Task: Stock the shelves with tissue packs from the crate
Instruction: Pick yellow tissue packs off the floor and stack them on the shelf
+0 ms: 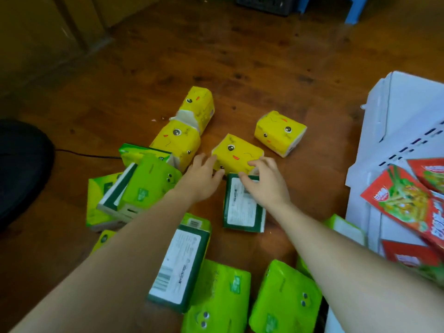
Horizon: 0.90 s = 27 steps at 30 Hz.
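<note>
The floor (240, 56) is brown wood, smooth, with dark spots. Far back stand a dark crate (266, 4) and a blue stool (353, 10), both blurred. A thin black cable (84, 153) lies at the left. Soft block-shaped tissue packs in shiny plastic wrap lie scattered on the floor: yellow ones with printed faces and green packs (216, 296). The left hand (201, 176) presses nearly straight fingers on the left side of the middle yellow pack (236, 152). The right hand (266, 186) curls its fingers on the right near corner of that pack. The white shelf (396, 111), at the right, carries red snack bags (408, 205).
</note>
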Each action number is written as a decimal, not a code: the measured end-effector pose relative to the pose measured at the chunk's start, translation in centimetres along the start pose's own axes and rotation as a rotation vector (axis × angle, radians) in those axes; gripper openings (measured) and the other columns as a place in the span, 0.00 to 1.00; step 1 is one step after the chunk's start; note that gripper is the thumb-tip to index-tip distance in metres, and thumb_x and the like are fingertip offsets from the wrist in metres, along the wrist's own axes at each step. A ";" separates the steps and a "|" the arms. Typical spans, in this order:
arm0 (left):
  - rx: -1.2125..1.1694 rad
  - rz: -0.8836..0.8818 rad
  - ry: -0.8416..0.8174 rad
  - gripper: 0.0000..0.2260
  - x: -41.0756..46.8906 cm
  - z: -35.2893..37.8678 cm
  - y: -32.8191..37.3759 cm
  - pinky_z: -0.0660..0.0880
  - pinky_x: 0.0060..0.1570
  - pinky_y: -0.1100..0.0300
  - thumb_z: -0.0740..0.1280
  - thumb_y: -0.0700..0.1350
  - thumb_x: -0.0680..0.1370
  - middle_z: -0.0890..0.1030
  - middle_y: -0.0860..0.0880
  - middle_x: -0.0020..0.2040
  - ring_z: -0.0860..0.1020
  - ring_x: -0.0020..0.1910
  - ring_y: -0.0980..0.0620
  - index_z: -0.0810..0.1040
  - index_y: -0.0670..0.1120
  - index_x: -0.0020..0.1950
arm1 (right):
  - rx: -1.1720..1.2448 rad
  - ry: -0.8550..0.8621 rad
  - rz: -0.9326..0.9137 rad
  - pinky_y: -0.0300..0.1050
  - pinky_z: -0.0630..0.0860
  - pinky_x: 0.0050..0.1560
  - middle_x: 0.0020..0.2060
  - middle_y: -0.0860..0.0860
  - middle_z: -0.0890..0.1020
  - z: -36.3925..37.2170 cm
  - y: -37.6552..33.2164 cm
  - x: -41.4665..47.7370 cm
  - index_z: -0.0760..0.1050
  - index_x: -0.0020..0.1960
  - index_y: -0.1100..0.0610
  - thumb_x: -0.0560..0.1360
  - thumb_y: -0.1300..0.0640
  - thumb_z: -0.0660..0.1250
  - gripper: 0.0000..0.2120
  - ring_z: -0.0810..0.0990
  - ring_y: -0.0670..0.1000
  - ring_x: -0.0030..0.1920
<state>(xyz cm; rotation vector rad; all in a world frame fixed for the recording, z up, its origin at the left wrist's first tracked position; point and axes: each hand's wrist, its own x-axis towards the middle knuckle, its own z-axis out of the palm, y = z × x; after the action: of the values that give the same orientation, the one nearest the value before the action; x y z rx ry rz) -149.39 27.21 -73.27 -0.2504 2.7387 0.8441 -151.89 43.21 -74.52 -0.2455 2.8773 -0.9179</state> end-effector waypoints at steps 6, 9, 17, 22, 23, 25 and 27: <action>-0.027 -0.058 -0.024 0.25 0.6 1.3 -1.1 0.54 0.72 0.51 0.54 0.52 0.82 0.49 0.42 0.77 0.52 0.76 0.42 0.51 0.48 0.77 | 0.047 0.029 0.028 0.45 0.70 0.53 0.65 0.51 0.68 0.7 1.6 -0.7 0.67 0.68 0.52 0.77 0.47 0.62 0.22 0.74 0.54 0.60; 0.051 -0.038 -0.039 0.26 1.6 1.3 -0.6 0.54 0.72 0.49 0.54 0.52 0.82 0.47 0.42 0.77 0.51 0.76 0.41 0.49 0.50 0.77 | 0.083 0.023 0.026 0.47 0.67 0.61 0.71 0.53 0.61 0.7 1.9 -0.3 0.59 0.74 0.49 0.76 0.48 0.63 0.28 0.64 0.54 0.69; 0.101 -0.044 -0.150 0.26 4.5 1.9 0.1 0.51 0.73 0.47 0.53 0.54 0.82 0.42 0.40 0.77 0.47 0.76 0.39 0.45 0.57 0.77 | 0.281 -0.195 0.086 0.48 0.59 0.69 0.76 0.55 0.48 2.6 1.8 0.2 0.51 0.75 0.45 0.76 0.47 0.64 0.33 0.49 0.54 0.76; -0.084 -0.065 -0.120 0.25 4.2 2.9 -0.3 0.56 0.72 0.50 0.57 0.54 0.81 0.55 0.42 0.76 0.57 0.74 0.41 0.53 0.54 0.77 | 0.498 -0.165 0.199 0.38 0.59 0.64 0.75 0.51 0.57 2.4 2.2 1.2 0.56 0.75 0.51 0.77 0.52 0.64 0.30 0.56 0.49 0.74; -0.098 -0.045 -0.111 0.25 3.9 3.0 -0.4 0.58 0.71 0.51 0.58 0.53 0.81 0.57 0.43 0.75 0.60 0.72 0.42 0.54 0.53 0.76 | 0.526 -0.153 0.213 0.36 0.59 0.61 0.73 0.51 0.60 2.4 2.2 1.1 0.57 0.75 0.52 0.77 0.53 0.64 0.30 0.59 0.49 0.73; -0.073 -0.001 -0.102 0.26 3.4 3.1 -0.3 0.62 0.69 0.53 0.59 0.53 0.80 0.58 0.44 0.74 0.64 0.70 0.44 0.55 0.53 0.76 | 0.549 -0.128 0.236 0.34 0.59 0.58 0.72 0.50 0.62 2.2 2.3 0.8 0.57 0.75 0.52 0.76 0.54 0.65 0.30 0.62 0.48 0.71; -0.032 0.039 -0.091 0.27 3.0 3.3 0.0 0.65 0.65 0.54 0.59 0.52 0.80 0.58 0.44 0.73 0.66 0.68 0.44 0.53 0.52 0.77 | 0.597 -0.098 0.276 0.35 0.60 0.58 0.73 0.49 0.62 2.2 2.6 0.7 0.58 0.75 0.50 0.76 0.53 0.66 0.30 0.63 0.48 0.71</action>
<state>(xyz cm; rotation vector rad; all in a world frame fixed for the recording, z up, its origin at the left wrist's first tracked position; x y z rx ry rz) -151.58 28.85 -76.74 -0.1617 2.6548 0.8879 -152.51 44.00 -77.85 0.1536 2.3273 -1.5753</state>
